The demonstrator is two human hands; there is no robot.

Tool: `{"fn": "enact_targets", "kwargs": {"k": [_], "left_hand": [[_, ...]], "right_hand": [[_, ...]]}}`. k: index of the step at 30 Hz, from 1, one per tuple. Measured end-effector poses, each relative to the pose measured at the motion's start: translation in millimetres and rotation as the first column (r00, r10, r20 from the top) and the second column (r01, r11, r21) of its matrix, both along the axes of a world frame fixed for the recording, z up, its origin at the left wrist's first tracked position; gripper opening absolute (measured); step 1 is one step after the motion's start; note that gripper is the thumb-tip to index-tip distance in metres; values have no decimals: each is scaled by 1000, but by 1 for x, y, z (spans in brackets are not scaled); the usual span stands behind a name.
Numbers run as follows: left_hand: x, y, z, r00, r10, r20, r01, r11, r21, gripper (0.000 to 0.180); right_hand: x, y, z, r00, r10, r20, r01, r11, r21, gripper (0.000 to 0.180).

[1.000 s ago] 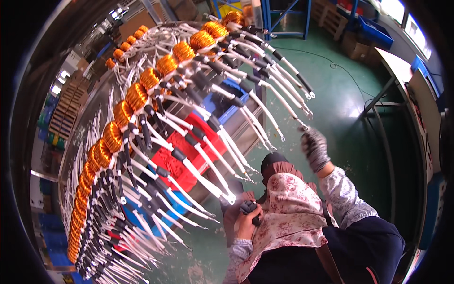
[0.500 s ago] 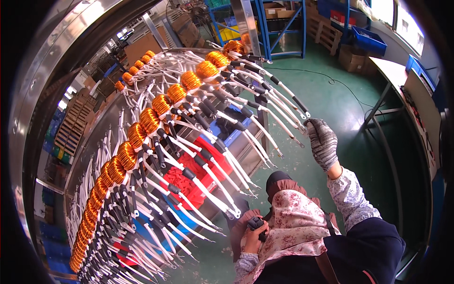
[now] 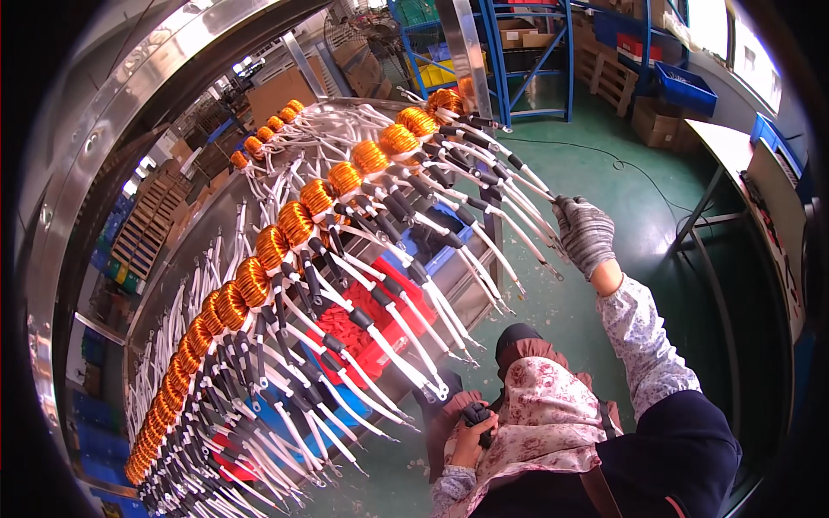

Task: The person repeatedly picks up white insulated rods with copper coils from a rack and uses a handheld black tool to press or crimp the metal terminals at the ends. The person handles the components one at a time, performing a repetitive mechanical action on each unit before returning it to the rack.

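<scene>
My right hand [image 3: 589,235], in a grey striped knit glove, reaches out with its fingers closed at the tip of a white cable [image 3: 530,180] with black sleeving. The cable's end is hidden by the fingers. Close to my body, my bare left hand [image 3: 467,446] is closed around a small black object [image 3: 477,414] whose kind I cannot make out. Copper-wound ring coils [image 3: 295,223] stand in a long curved row to the left. From them hang many white leads with black sleeves and metal lugs [image 3: 442,390].
A red bin [image 3: 380,356] of red pieces and a blue bin [image 3: 445,250] sit beneath the leads. A metal frame post [image 3: 465,56] rises at the far end. On the right stands a white-topped table [image 3: 725,148]; a thin black cord [image 3: 618,164] lies on the green floor.
My right hand has moved farther away and slightly left against the cables, its fingers now over a cable end. The left hand still grips the black object. The whole view has shifted a little.
</scene>
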State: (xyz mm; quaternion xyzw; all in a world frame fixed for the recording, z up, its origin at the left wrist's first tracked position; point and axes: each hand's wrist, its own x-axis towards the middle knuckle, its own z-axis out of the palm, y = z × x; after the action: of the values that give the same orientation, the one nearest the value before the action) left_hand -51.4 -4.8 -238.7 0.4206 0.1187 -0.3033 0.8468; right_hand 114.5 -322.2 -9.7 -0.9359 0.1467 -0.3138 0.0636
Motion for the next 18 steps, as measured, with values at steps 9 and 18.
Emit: {"fn": "enact_targets", "kwargs": {"k": [9,18], "left_hand": [[-1,0,0,1000,-2,-22,2,1000,2,38],[0,-1,-6,1000,8,-10,-8,1000,-3,38]], "right_hand": [[18,-49,-18,842,355,406,-92,-648,756,31],[-4,7,-18,834,93,544,-335,868,365,19]]}}
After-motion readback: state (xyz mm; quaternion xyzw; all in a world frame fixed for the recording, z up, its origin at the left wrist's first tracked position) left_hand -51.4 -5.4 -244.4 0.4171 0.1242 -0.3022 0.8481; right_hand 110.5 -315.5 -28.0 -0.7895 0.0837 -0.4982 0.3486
